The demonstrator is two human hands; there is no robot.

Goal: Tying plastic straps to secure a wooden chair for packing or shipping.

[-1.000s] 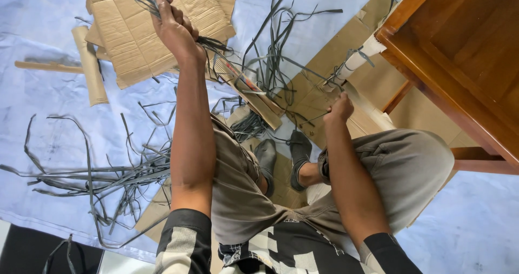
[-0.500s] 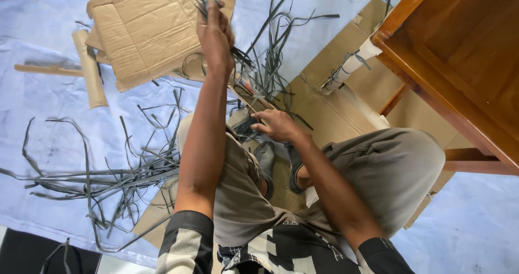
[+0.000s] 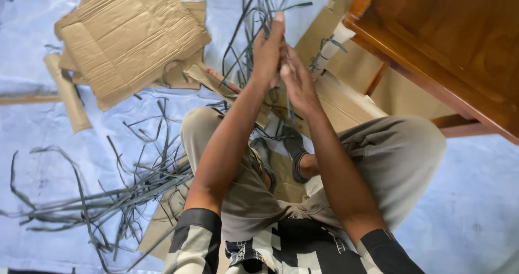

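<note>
My left hand point(image 3: 266, 52) is raised in front of me, shut on a bundle of long grey strips point(image 3: 253, 11) that fan out above it. My right hand point(image 3: 296, 79) is pressed against the left one, its fingers closed around the same strips just below. Both hands hover over my crossed legs and grey-socked feet point(image 3: 294, 149). More grey strips point(image 3: 116, 190) lie scattered on the pale blue sheet point(image 3: 48, 149) at my left.
Flattened cardboard pieces point(image 3: 127, 36) and a cardboard tube point(image 3: 67, 93) lie at the upper left. Another cardboard sheet point(image 3: 346, 98) lies under my feet. A brown wooden table point(image 3: 448, 41) with a wrapped leg point(image 3: 330, 47) stands at the upper right.
My left hand carried the strip bundle rightward toward the middle. My right hand left the table leg area, swept left and rose to meet the left hand on the strips.
</note>
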